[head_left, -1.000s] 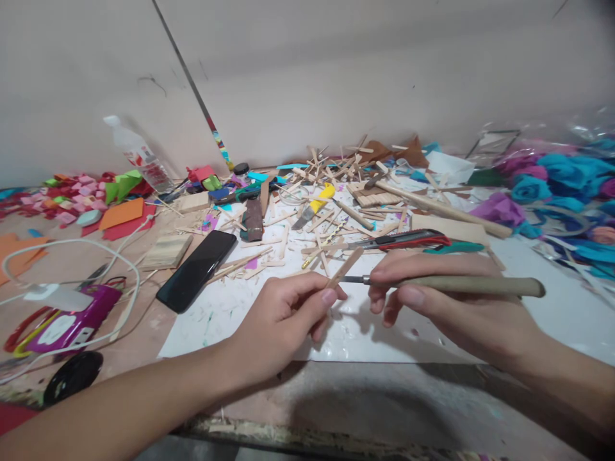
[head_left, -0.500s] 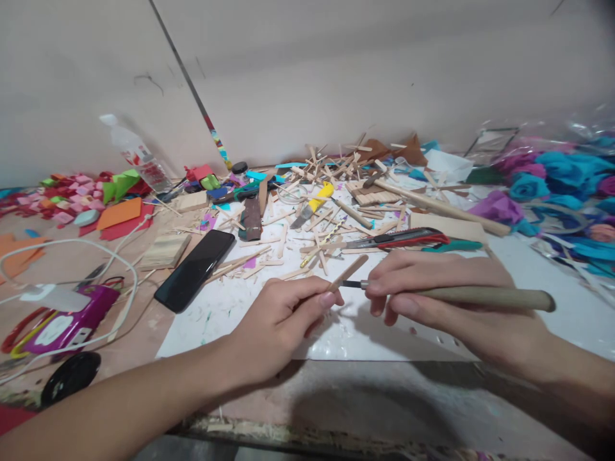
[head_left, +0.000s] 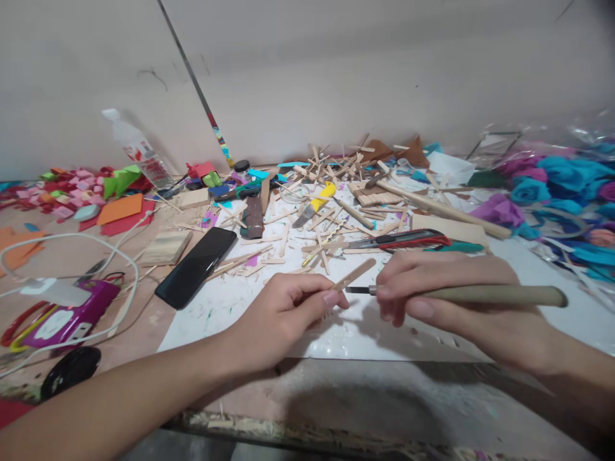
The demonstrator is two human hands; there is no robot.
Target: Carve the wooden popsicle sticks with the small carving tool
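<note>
My left hand (head_left: pixel 293 310) is closed on a wooden craft stick (head_left: pixel 355 274), pinched between thumb and fingers, its rounded end pointing up to the right. In my right hand (head_left: pixel 446 288) lies a carving knife (head_left: pixel 500 295) with a long wooden handle and a short narrow metal blade. The blade tip points left and sits just below the stick, near my left fingertips, with a small gap showing. Both hands are above a white sheet (head_left: pixel 202 342). My left fingers hide the stick's lower end.
Cut stick pieces lie heaped behind my hands, among a red-and-black utility knife (head_left: pixel 403 239), a yellow cutter (head_left: pixel 317 202) and a hammer-like wooden handle (head_left: pixel 446 208). At left are a black phone (head_left: pixel 196 266), a purple power strip (head_left: pixel 91 307) with white cable and a plastic bottle (head_left: pixel 144 153).
My right hand and the knife have moved slightly right, so the blade has come away from the stick. The stick's free end has shifted a little to the right.
</note>
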